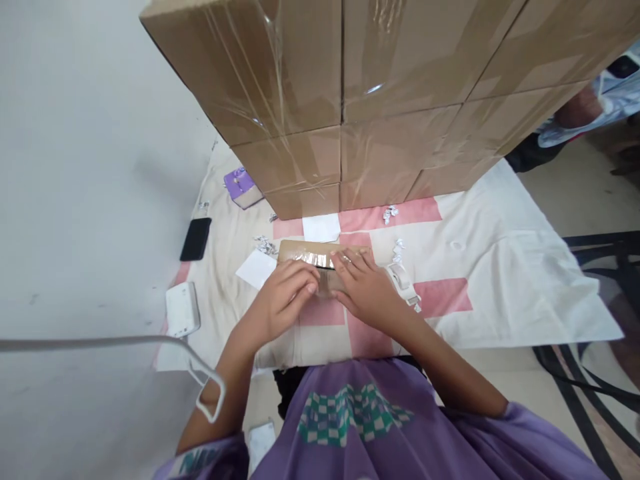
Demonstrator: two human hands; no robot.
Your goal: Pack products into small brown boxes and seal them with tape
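A small flat cardboard box (303, 250) with shiny clear tape across it lies on the cloth-covered table in front of me. My left hand (285, 297) is closed at its left near side, thumb and fingers pinched at the edge of a flap. Across the box's right half lies my right hand (367, 287), fingers spread flat and pressing on the top. A dark gap shows between the box parts, between my hands. Just beyond my right hand sits a white tape dispenser (401, 279), partly hidden by that hand.
Behind the box rises a tall stack of taped cartons (390, 147). Paper sheets (321, 227), crumpled scraps (399, 251), a purple box (243, 187), a black phone (195, 239) and a white device (183, 309) lie around. A cable (125, 342) crosses at left; another person (575, 120) is at right.
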